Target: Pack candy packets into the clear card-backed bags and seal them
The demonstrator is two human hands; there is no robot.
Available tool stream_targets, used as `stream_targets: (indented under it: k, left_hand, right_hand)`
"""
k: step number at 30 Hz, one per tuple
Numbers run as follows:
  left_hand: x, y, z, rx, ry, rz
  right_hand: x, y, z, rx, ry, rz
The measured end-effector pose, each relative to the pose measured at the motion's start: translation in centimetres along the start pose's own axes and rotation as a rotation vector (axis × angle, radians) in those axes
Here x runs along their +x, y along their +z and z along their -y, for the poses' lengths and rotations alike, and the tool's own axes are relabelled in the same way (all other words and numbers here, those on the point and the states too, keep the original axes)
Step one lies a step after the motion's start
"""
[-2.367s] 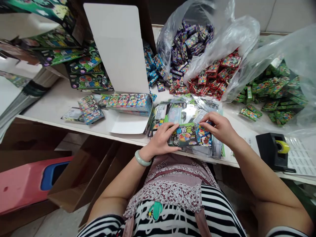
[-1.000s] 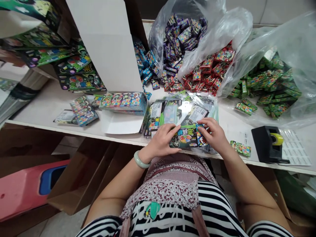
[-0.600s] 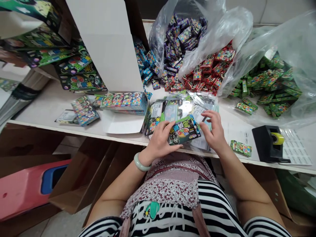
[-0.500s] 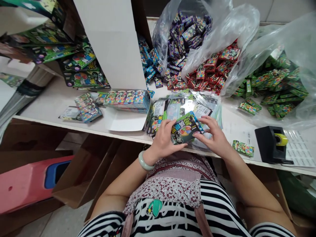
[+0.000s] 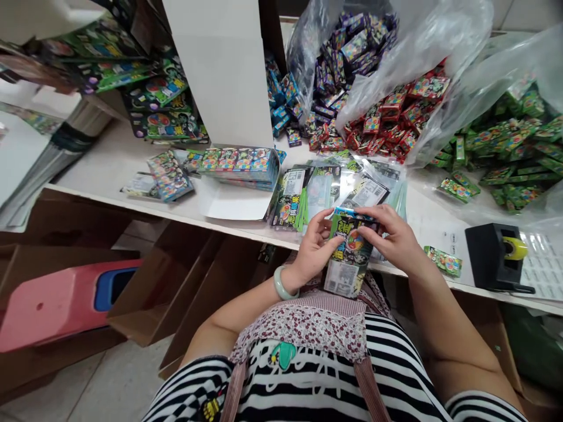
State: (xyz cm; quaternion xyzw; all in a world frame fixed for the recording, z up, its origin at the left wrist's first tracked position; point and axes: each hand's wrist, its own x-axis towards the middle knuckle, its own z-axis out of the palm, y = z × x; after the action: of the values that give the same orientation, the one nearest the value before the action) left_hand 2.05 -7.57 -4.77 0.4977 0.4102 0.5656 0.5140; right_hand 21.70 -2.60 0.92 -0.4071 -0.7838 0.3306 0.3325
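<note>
A black and green printed pouch (image 5: 352, 252) is upright between my two hands, over the table's front edge, with its pale barcode panel at the bottom. My left hand (image 5: 316, 246) grips its left side, thumb on the face. My right hand (image 5: 391, 234) pinches its upper right corner. A bit of blue shows at the pouch's top edge. Behind the hands lie flat pouches (image 5: 288, 199) and clear plastic ones. To their left, an open white carton (image 5: 240, 202) holds a row of colourful small packs (image 5: 240, 161).
Purple packets (image 5: 356, 50), red packets (image 5: 396, 120) and green packets (image 5: 510, 146) fill clear bags at the back. A black tape dispenser (image 5: 488, 258) stands right, beside a single green packet (image 5: 444, 261). Below left are cardboard boxes (image 5: 153, 293) and a pink stool (image 5: 57, 299).
The pouch has turned from slanted to upright, so its barcode panel now shows at the bottom. My left hand has shifted its grip along it. The whole view has moved slightly.
</note>
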Motion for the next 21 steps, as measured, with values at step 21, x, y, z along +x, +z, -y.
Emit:
stream_targets:
  k: [21]
  left_hand:
    - [-0.8,-2.8,-0.3,0.083,0.063,0.123]
  right_hand:
    - [-4.5,4.6,-0.5,0.408,0.116,-0.428]
